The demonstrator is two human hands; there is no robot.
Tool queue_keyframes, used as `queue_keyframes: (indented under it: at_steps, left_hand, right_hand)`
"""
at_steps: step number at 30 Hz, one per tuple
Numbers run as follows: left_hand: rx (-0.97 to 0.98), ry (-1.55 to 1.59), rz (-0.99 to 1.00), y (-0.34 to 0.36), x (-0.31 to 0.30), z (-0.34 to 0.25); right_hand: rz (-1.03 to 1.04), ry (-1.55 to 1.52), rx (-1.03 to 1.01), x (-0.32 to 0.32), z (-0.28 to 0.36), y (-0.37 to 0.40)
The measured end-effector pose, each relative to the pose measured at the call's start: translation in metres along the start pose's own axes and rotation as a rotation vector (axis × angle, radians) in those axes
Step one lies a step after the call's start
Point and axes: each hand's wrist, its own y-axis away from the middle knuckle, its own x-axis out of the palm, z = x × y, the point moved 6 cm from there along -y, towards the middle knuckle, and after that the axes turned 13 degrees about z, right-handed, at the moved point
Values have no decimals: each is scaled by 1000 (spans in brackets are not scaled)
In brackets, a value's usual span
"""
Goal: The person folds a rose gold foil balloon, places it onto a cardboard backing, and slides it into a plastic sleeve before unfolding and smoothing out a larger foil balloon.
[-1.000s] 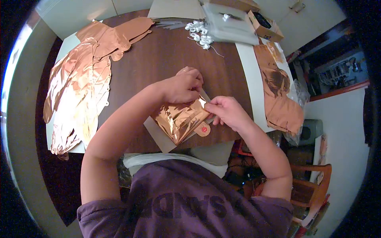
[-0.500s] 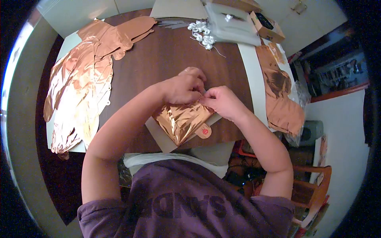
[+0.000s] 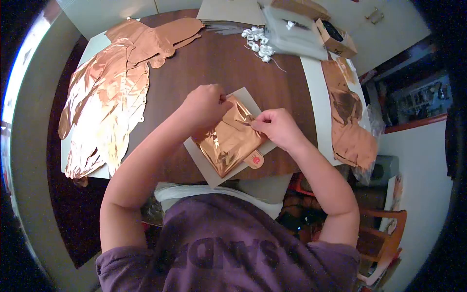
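A folded copper-coloured foil balloon lies on a square grey card near the table's front edge. Its rounded tab with a red mark sticks out over the card's lower right side. My left hand is closed at the foil's upper left edge, its fingertips partly hidden. On the right side of the foil, my right hand pinches the edge between thumb and fingers. Creases run across the foil between the two hands.
Several flat copper foil balloons are spread along the table's left side. More foil lies at the right edge. Small white string bundles, clear plastic bags and a cardboard box sit at the back.
My hands, close together over the foil's top before, have moved apart, the left one leftward. More of the foil and the card's top corner now show. The whole view has shifted slightly.
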Motion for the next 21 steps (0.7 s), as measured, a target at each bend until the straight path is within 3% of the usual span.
queue_keyframes:
  at_steps: [16, 19, 21]
  left_hand:
    - [-45, 110, 221, -19, 13, -19]
    - [113, 30, 42, -28, 16, -16]
    - [79, 58, 51, -28, 18, -16]
  right_hand:
    - [-48, -64, 7, -3, -14, 28]
    - [-71, -36, 1, -3, -14, 30]
    - [-83, -15, 2, -3, -12, 31]
